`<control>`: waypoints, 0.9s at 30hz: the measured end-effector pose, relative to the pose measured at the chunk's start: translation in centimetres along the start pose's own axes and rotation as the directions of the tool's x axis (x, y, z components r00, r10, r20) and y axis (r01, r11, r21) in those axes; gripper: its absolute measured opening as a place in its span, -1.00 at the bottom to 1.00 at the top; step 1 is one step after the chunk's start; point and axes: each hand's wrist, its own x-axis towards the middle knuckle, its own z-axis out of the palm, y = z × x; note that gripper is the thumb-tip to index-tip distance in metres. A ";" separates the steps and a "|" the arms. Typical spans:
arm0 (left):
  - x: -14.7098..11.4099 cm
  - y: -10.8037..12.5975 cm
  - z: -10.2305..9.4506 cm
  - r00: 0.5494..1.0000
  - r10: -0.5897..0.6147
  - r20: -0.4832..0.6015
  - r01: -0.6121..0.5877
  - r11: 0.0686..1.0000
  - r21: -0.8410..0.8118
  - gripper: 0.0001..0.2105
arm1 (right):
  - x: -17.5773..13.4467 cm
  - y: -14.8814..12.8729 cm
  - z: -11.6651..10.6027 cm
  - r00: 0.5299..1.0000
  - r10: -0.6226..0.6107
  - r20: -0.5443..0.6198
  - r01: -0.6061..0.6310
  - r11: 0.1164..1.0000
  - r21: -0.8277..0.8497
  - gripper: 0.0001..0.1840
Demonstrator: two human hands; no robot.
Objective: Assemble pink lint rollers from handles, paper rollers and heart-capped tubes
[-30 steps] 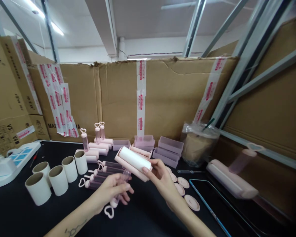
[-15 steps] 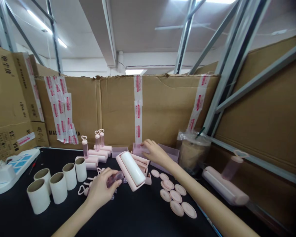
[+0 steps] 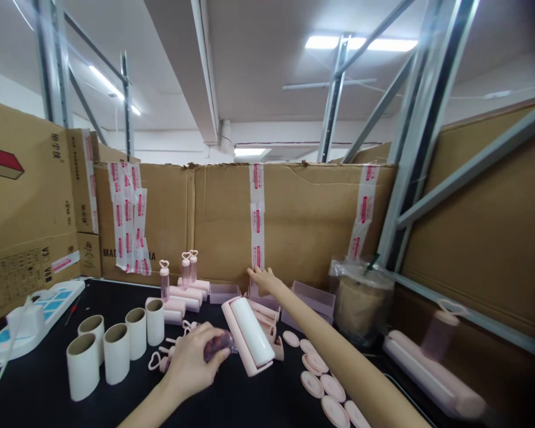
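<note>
My left hand (image 3: pixel 196 359) is closed around the translucent purplish handle of a lint roller. Its pink holder with a glossy white roll (image 3: pixel 252 333) is tilted over the black table, right of the hand. Stretched to the back, my right hand (image 3: pixel 266 281) has its fingers apart by the cardboard wall, above a translucent lilac cover (image 3: pixel 254 289); whether they touch is unclear. Another lilac cover (image 3: pixel 312 300) lies right of that wrist. Pink holders (image 3: pixel 267 318) sit behind the held roller, partly hidden. Heart-ended pink handles (image 3: pixel 160 359) lie beside my left hand.
Several white paper rolls (image 3: pixel 116 353) stand at left, near a power strip (image 3: pixel 40 321). Lint rollers (image 3: pixel 185 294) with upright handles are behind them. Pink discs (image 3: pixel 312 384) lie under my right forearm. A bagged cup (image 3: pixel 361 303) and another roller (image 3: pixel 432 371) are at right.
The view has tilted upward, so the table things sit lower. My right hand has reached farther back and left towards the cardboard. My left hand keeps hold of the lint roller.
</note>
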 end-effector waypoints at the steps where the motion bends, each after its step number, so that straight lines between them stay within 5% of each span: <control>1: 0.0 0.0 0.0 1.000 -0.003 -0.002 0.003 1.000 0.012 -0.81 | -0.1 0.2 -0.3 1.000 -0.011 -0.005 0.011 1.000 0.027 -0.67; 6: 0.0 0.0 -0.1 1.000 -0.029 0.003 0.028 0.998 0.052 -0.80 | -1.8 2.1 -3.6 0.989 -0.023 -0.148 0.060 0.966 0.253 -0.53; 8: 0.0 0.1 -0.1 1.000 -0.025 -0.006 0.025 0.999 0.028 -0.80 | -3.3 3.1 -4.9 0.967 0.040 -0.253 0.060 0.924 0.377 -0.36; 12: 0.1 0.0 0.0 0.999 -0.034 -0.018 0.033 0.998 -0.061 -0.81 | -7.5 3.8 -5.0 0.883 0.261 -0.391 0.064 0.758 0.650 -0.35; 14: 0.1 -0.1 0.0 0.999 -0.037 -0.034 0.034 0.995 -0.094 -0.80 | -9.7 2.8 -3.9 0.852 0.363 -0.378 0.071 0.635 0.769 -0.42; 18: 0.1 -0.3 0.1 0.996 -0.024 -0.086 0.015 0.995 -0.100 -0.77 | -13.4 -1.0 -1.0 0.863 0.406 -0.299 0.122 0.408 0.905 -0.66; 22: 0.1 -0.4 0.2 0.997 -0.010 -0.076 0.006 0.998 -0.057 -0.77 | -15.9 -4.5 0.5 0.917 0.366 -0.161 0.177 -0.012 0.984 -0.59; 23: 0.1 -0.4 0.3 0.998 -0.007 -0.066 0.005 0.999 -0.044 -0.77 | -16.3 -5.1 0.5 0.925 0.354 -0.137 0.169 -0.063 0.984 -0.58; 27: 0.1 -0.6 0.4 0.999 0.007 -0.038 -0.007 1.000 0.000 -0.76 | -17.1 -5.9 0.2 0.941 0.319 -0.113 0.134 -0.045 0.990 -0.55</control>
